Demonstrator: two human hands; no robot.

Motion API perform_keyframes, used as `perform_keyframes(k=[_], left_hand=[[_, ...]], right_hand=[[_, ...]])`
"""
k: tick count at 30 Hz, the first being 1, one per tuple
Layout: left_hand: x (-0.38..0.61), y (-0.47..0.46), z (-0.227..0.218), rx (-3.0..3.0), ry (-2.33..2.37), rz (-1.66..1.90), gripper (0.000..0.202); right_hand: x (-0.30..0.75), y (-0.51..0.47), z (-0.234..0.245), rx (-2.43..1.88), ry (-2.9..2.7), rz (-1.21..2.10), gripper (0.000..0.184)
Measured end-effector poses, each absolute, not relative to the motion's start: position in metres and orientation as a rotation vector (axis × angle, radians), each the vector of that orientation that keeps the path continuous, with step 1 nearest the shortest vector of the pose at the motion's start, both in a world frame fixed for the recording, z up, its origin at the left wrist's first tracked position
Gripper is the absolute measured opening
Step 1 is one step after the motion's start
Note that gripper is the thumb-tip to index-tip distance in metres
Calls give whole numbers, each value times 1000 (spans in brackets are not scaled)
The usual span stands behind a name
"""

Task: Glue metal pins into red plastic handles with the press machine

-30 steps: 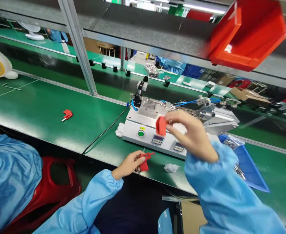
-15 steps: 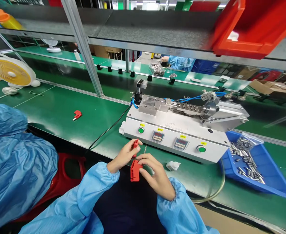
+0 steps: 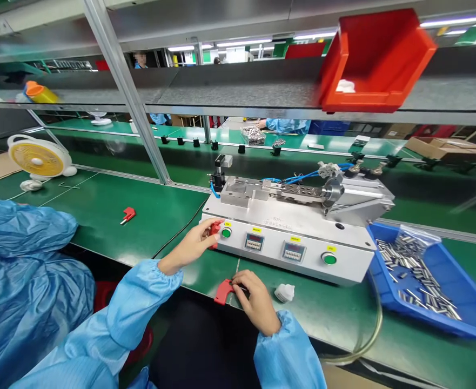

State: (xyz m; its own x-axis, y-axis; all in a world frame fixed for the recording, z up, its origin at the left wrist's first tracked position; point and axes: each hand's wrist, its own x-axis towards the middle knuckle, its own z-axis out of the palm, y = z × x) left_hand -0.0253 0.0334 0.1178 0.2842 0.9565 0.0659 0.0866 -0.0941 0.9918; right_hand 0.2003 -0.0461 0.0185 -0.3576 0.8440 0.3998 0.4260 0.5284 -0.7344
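Two red plastic pieces were in hand in the head view: one [image 3: 214, 227] was pinched in the left hand [image 3: 193, 246] beside the machine's left green button [image 3: 226, 233], the other [image 3: 223, 291] was pressed to the desk [image 3: 112, 216] edge under the curled fingers of the right hand [image 3: 254, 300]. Seating a piece on the machine [image 3: 294, 227] was judged the step in hand, careful alignment being called for. A blue tray [image 3: 456, 281] held metal pins [image 3: 408, 259]; a red bin [image 3: 373, 59] on the shelf held something white.

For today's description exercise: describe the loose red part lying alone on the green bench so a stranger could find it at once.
Start at the yellow fan on the green bench, then look right toward the white machine. Between them lies a small red part, alone. Unlike the red pieces in the hands, nothing touches it, and a short metal pin sticks out.
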Motion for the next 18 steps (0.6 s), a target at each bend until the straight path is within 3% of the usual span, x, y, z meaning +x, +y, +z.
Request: perform_keyframes(k=[8,13,18], left_hand=[[-4,83,161,2097,1372,1220,29],[29,127,199,2501,1750,780,28],[49,143,213,2508,1900,463,26]], right_hand=[[201,-44,9,-1292,-2009,280,22],[202,-40,10,-1301,-1986,287,20],[204,-44,10,-1292,-1993,318,18]])
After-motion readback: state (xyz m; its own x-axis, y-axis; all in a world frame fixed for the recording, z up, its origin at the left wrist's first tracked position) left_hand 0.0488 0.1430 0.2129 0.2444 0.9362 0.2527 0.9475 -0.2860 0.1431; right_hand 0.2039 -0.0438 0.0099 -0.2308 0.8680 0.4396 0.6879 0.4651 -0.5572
